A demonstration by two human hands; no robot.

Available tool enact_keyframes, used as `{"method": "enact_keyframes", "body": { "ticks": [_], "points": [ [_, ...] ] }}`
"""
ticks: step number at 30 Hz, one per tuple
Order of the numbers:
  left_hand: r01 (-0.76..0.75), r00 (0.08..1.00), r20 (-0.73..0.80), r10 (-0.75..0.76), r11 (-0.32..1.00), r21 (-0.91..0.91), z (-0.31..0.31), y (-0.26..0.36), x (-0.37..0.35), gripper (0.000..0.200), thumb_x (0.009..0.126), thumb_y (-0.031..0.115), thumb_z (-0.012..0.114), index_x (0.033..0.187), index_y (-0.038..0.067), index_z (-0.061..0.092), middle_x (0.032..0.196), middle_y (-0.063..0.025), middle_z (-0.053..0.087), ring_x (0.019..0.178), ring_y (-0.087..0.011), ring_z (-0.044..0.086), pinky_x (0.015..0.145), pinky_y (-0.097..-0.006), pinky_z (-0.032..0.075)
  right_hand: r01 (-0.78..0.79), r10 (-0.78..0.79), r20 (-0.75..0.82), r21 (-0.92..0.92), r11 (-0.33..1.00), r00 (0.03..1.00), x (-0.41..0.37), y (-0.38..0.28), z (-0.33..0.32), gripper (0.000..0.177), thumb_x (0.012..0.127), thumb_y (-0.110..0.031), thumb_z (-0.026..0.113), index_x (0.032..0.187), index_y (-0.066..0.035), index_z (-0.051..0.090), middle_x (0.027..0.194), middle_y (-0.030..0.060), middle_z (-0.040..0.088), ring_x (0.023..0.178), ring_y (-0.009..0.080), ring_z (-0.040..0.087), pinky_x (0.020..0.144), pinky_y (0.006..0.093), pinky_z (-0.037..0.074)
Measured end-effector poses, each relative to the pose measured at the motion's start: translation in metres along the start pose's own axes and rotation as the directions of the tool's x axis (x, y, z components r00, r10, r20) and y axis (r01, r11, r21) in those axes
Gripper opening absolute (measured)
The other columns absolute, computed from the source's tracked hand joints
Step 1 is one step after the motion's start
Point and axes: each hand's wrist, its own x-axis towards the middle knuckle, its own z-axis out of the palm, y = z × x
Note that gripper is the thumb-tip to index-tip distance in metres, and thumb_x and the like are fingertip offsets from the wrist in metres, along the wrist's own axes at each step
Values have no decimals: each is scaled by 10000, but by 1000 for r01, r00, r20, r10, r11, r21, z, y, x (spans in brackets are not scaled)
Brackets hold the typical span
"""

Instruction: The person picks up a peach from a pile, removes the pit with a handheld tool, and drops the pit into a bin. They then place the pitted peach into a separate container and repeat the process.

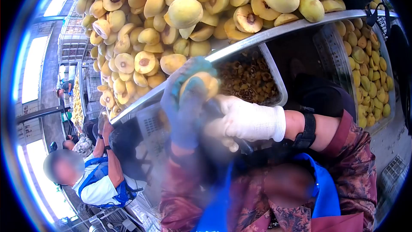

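Observation:
My left hand (182, 99), in a blue-green glove, has its fingers wrapped round a yellow fruit (207, 83) above the metal rim (231, 48) of the table. Close against it is my right hand (242, 118), in a white knitted glove, closed round a dark-handled tool (245, 147). The tool's working end is blurred between the hands, and I cannot make out whether it touches the fruit. Beyond the rim lies a large heap of yellow fruit (184, 12), many pieces cut in half, some with brown pits or hollows showing.
Below the rim stands a crate of brown pits (249, 77). A crate of yellow fruit halves (370, 77) is at the right. At the left, a co-worker in a blue vest (96, 180) sits by the same table, hands near its edge. Other people and crates are farther back.

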Motion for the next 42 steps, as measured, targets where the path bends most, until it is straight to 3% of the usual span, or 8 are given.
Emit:
{"method": "enact_keyframes", "body": {
  "ticks": [4,11,19,24,26,33,38,42],
  "points": [
    [284,959,31,-283,958,-50,-2,13,5,380,880,120,639,1198,-74,569,1101,-126,639,946,-167,615,858,-275,500,-42,14,-154,-178,983,988,0,-4,4,182,878,-46,572,1029,-53,470,675,-12,461,540,82,475,478,257,444],
    [237,957,108,-269,941,243,-9,15,13,368,890,179,603,1166,-63,599,1085,-129,671,954,-177,637,890,-284,490,-92,83,-149,-54,994,985,0,-10,10,186,864,-33,583,1004,-57,463,666,-31,428,536,69,442,481,237,409],
    [403,911,141,-388,910,-94,-15,10,18,417,872,174,683,1196,-72,589,1095,-147,663,945,-181,643,846,-296,526,-148,129,84,304,941,988,7,-2,-1,211,903,-73,555,726,-136,460,648,-61,399,551,43,417,465,222,354],
    [493,837,280,-469,870,-16,-29,2,24,336,832,7,705,1161,-9,635,1137,-73,654,989,-116,609,862,-260,504,31,-31,-9,-12,999,999,15,15,-5,164,899,-64,552,777,-132,467,649,-65,391,548,46,414,468,217,367],
    [422,869,282,-407,906,9,-29,-1,24,380,840,96,715,1184,-35,618,1113,-100,667,955,-137,632,841,-266,517,59,-60,-11,-41,997,998,16,19,-7,150,898,-62,556,794,-129,471,653,-64,395,548,49,418,470,216,372],
    [392,849,335,-408,913,118,-34,-1,26,282,835,66,718,1104,8,660,1139,-74,663,979,-123,613,851,-266,510,-194,170,98,350,917,981,12,9,-3,101,905,-71,591,864,-110,508,674,-48,441,549,65,453,472,212,382],
    [536,813,339,-474,836,-118,-41,-8,19,303,816,110,741,1081,-15,663,1132,-96,664,978,-134,624,853,-272,514,-176,180,6,254,951,984,13,4,4,88,917,-90,584,870,-101,511,687,-42,455,558,61,451,481,209,381],
    [540,828,325,-456,805,-246,-47,-17,12,305,832,112,722,1098,-20,652,1132,-114,662,985,-159,631,869,-285,514,-289,244,155,446,847,957,17,9,-3,76,915,-62,575,896,-92,508,715,-37,457,574,55,425,486,200,355]
  ]
}}
